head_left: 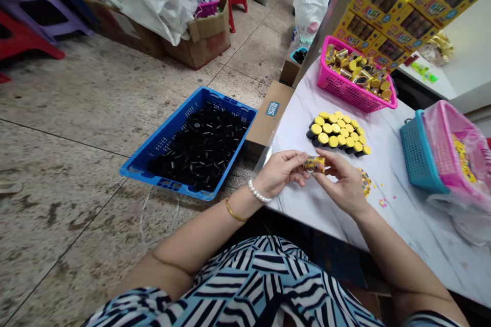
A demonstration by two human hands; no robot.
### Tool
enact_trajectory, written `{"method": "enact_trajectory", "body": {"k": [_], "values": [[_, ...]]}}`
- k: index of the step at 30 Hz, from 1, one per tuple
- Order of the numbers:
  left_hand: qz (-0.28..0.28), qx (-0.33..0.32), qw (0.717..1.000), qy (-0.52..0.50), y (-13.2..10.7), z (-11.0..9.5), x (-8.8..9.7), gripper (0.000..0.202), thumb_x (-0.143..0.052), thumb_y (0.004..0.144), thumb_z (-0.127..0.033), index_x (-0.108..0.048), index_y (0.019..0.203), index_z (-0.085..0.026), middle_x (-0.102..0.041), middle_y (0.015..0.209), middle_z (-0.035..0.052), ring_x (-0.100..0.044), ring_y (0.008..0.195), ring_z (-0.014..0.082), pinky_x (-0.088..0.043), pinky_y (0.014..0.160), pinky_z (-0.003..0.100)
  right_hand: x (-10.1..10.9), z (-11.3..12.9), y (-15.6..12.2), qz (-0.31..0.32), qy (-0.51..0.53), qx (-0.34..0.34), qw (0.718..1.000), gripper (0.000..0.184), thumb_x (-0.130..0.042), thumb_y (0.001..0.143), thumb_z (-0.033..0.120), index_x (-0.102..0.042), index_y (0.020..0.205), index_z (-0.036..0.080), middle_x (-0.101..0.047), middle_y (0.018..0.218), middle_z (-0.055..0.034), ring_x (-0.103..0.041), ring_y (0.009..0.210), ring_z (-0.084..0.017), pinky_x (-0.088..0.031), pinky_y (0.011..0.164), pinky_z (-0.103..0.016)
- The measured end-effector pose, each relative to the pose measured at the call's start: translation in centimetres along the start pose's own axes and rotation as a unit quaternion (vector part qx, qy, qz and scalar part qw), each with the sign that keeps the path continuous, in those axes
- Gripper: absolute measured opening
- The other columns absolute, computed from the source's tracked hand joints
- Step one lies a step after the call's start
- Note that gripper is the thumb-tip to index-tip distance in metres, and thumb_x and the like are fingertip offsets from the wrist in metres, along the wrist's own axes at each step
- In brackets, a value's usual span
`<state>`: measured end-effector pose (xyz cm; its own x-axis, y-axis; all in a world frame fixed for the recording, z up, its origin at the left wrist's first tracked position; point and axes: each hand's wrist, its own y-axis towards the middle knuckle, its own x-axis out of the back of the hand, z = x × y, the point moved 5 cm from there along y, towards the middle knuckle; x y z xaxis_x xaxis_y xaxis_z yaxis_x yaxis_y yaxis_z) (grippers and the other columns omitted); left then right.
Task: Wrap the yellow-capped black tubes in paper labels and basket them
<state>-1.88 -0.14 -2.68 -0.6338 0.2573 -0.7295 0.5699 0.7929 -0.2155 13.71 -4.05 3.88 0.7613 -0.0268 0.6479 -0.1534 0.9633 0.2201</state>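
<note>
My left hand (281, 171) and my right hand (342, 182) meet over the near edge of the white table (402, 225). Together they pinch a small tube with a yellow printed label (315, 164), each hand at one end. Just beyond them stands a cluster of black tubes with yellow caps (339, 134), upright on the table. A few small coloured bits (378, 196) lie on the table right of my right hand.
A blue crate (151, 150) full of black tubes sits on the floor at left. On the table stand a pink basket (355, 96) of labelled tubes, stacked yellow boxes (402, 15), and a teal basket (420, 156) against a pink bag-lined one (456, 158). A cardboard box (268, 115) stands by the table corner.
</note>
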Motion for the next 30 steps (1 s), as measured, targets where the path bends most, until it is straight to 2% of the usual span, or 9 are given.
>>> {"method": "enact_trajectory", "body": {"k": [3,6,11,16,20,23,27,29,30], "values": [[0.000,-0.007,1.000,-0.028,0.0,-0.1,0.0,0.048,-0.088,0.081,-0.047,-0.073,0.104,-0.008,-0.077,0.091,0.0094,-0.070,0.063,0.0124,-0.058,0.049,0.022,0.1,-0.2,0.5,0.042,0.049,-0.032,0.997,0.053,-0.076,0.091,0.030,-0.065,0.143,0.032,-0.071,0.114,-0.0064,-0.069,0.091,-0.018,-0.067,0.077,-0.033],[-0.006,-0.017,1.000,-0.016,-0.1,0.0,0.1,0.052,-0.091,0.075,-0.052,-0.071,0.099,-0.010,-0.075,0.082,0.0055,-0.066,0.053,0.0102,-0.055,0.044,0.021,-0.1,0.3,0.5,0.044,0.087,-0.039,0.994,0.060,-0.082,0.086,0.028,-0.065,0.144,0.036,-0.069,0.124,-0.0075,-0.070,0.097,-0.020,-0.068,0.077,-0.034],[0.010,-0.017,0.999,-0.048,-0.3,-0.2,0.2,0.053,-0.090,0.077,-0.053,-0.070,0.107,-0.014,-0.076,0.080,0.0041,-0.068,0.054,0.0114,-0.057,0.046,0.022,-0.2,-0.2,1.1,0.035,0.188,-0.086,0.978,0.039,-0.079,0.090,0.030,-0.076,0.128,0.033,-0.073,0.117,-0.0063,-0.072,0.084,-0.019,-0.067,0.066,-0.035],[0.025,0.022,0.997,-0.074,-0.1,0.0,0.7,0.053,-0.094,0.072,-0.041,-0.071,0.112,-0.015,-0.074,0.072,0.0013,-0.061,0.045,0.0088,-0.051,0.042,0.019,-1.0,-2.7,1.5,0.077,0.270,-0.169,0.945,0.043,-0.078,0.092,0.033,-0.073,0.135,0.034,-0.080,0.114,-0.0041,-0.076,0.079,-0.018,-0.068,0.078,-0.038],[0.005,0.015,0.997,-0.078,0.1,0.1,1.0,0.048,-0.097,0.068,-0.041,-0.073,0.100,-0.014,-0.076,0.074,0.0040,-0.056,0.041,0.0066,-0.044,0.036,0.017,-1.7,-3.3,1.2,0.075,0.273,-0.179,0.942,0.044,-0.078,0.092,0.034,-0.073,0.135,0.036,-0.079,0.122,-0.0042,-0.078,0.079,-0.017,-0.068,0.080,-0.038],[-0.001,0.012,0.997,-0.072,0.1,0.1,1.1,0.048,-0.095,0.071,-0.042,-0.076,0.104,-0.012,-0.076,0.073,0.0048,-0.056,0.041,0.0068,-0.044,0.036,0.018,-1.7,-3.0,1.6,0.098,0.273,-0.174,0.941,0.042,-0.078,0.092,0.035,-0.074,0.133,0.035,-0.080,0.119,-0.0043,-0.079,0.078,-0.017,-0.068,0.080,-0.037],[-0.023,0.027,0.998,-0.059,-0.2,0.0,1.2,0.065,-0.090,0.078,-0.046,-0.070,0.132,-0.014,-0.075,0.072,0.0031,-0.059,0.041,0.0093,-0.046,0.036,0.019,0.2,-2.3,6.0,0.140,0.217,-0.142,0.956,0.037,-0.078,0.090,0.036,-0.078,0.125,0.027,-0.083,0.095,-0.0041,-0.078,0.072,-0.019,-0.067,0.072,-0.037],[-0.016,0.039,0.998,-0.042,-0.4,-0.1,1.1,0.079,-0.086,0.083,-0.048,-0.057,0.150,-0.018,-0.073,0.070,0.0011,-0.061,0.043,0.0113,-0.048,0.038,0.020,2.7,-2.2,11.1,0.074,0.126,-0.097,0.985,0.032,-0.076,0.090,0.034,-0.080,0.120,0.024,-0.083,0.092,-0.0042,-0.077,0.076,-0.019,-0.065,0.076,-0.036],[-0.007,0.044,0.999,-0.029,-0.5,-0.2,1.0,0.081,-0.084,0.084,-0.048,-0.053,0.153,-0.018,-0.073,0.070,0.0008,-0.062,0.044,0.0119,-0.049,0.039,0.020,4.3,-2.2,14.2,0.010,0.064,-0.068,0.996,0.030,-0.075,0.090,0.031,-0.080,0.118,0.022,-0.083,0.094,-0.0042,-0.077,0.079,-0.019,-0.065,0.080,-0.036]]}}
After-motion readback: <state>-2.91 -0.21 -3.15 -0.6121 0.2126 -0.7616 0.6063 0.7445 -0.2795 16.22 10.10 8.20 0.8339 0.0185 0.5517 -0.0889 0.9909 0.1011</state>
